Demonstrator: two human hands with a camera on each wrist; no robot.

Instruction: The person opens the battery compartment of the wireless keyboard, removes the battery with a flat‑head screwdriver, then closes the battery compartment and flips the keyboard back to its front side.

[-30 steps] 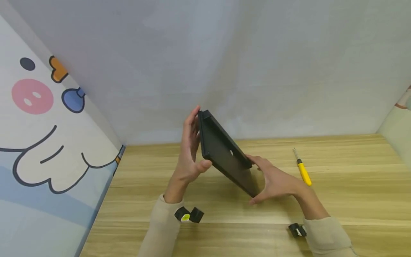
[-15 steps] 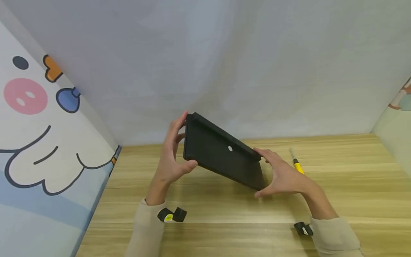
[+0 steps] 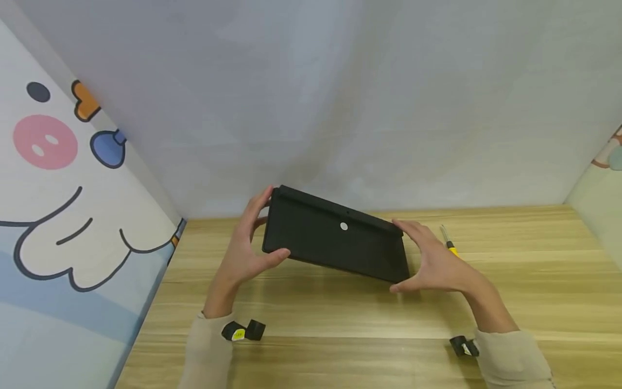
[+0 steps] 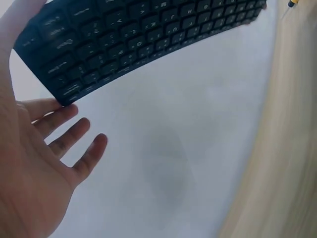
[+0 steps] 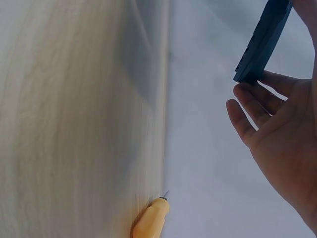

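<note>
Your left hand (image 3: 241, 260) and right hand (image 3: 433, 263) are apart, each gripping one end of the black keyboard (image 3: 318, 232), probably to steady its long body. It hangs tilted above the wooden table (image 3: 340, 356), underside towards you, keys facing away. Beyond your right hand, the yellow screwdriver (image 3: 452, 249) lies partly hidden, seemingly clear of your grip.
</note>
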